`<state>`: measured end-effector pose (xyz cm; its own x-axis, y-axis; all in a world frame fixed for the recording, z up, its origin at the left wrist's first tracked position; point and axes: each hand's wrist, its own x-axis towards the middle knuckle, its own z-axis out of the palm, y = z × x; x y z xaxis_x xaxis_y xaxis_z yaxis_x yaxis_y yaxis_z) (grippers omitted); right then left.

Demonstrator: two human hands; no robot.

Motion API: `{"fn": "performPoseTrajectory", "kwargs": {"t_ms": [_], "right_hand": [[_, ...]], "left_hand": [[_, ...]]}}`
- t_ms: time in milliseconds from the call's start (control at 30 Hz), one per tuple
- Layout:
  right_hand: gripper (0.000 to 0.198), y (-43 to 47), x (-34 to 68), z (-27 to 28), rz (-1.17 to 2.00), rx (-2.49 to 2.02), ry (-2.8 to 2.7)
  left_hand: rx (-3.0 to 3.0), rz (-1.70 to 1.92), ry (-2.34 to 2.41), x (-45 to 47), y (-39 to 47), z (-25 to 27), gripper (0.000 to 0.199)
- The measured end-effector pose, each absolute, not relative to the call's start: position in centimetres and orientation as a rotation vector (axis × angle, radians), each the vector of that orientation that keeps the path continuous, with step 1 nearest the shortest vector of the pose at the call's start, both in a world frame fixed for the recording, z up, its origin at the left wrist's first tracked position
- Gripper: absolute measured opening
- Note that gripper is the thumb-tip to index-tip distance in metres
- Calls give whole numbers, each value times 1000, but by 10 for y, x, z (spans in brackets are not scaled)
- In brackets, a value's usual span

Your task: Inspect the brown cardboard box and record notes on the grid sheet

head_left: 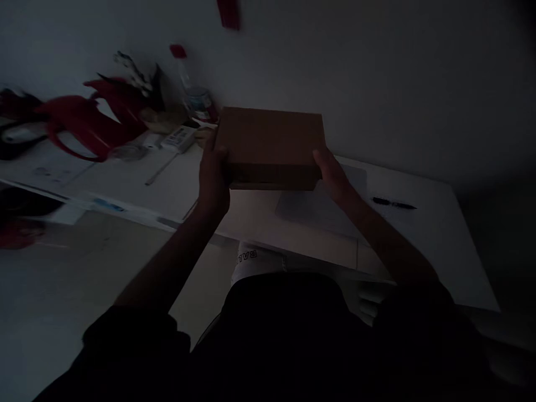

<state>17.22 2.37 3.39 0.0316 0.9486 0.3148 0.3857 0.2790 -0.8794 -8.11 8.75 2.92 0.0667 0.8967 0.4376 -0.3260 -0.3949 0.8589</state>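
Observation:
A brown cardboard box (271,137) is held up over the white table, its broad face toward me. My left hand (214,176) grips its left end, the thumb lying on the near corner. At the right end my right hand (333,172) clasps it the same way. The fingers under and behind the box are hidden. Below and to the right of it, a flat pale sheet or folder (352,192) lies on the table. A dark pen (394,204) rests to the right of my right forearm.
On the left of the white table (439,245) stand a red pitcher (79,120), a clear bottle with a red cap (178,52), a small white box (179,138) and a thin stick (161,169). A wall rises behind. The room is dim.

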Motion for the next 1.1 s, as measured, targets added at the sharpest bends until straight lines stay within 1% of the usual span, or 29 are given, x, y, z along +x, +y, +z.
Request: {"fn": "performPoseTrajectory", "kwargs": {"t_ms": [100,200,300,400,500,633,800,1100], "right_hand": [[93,-1,187,38,668,-1356,-1453],[94,-22,202,38,665,-1413,-1405],[93,-40,217,33,661,-1459,-1347],[89,-56,231,26,595,-1520,-1301],[89,-73,239,21,528,-1605,-1237],[89,-91,243,17,469,-1662,-1176],[87,-105,243,12,473,-1699,-1105],[86,-111,243,4,444,-1720,-1057]], "left_hand": [[1338,1465,613,-59,85,30,36],[1364,1421,583,-38,83,26,41],[1387,1338,557,-19,79,21,40],[1397,1253,539,-2,72,16,40],[1401,1197,526,10,63,12,46],[1397,1137,532,21,54,4,49],[1428,1110,513,27,49,-5,52],[1464,1089,504,29,45,-11,51]]}}
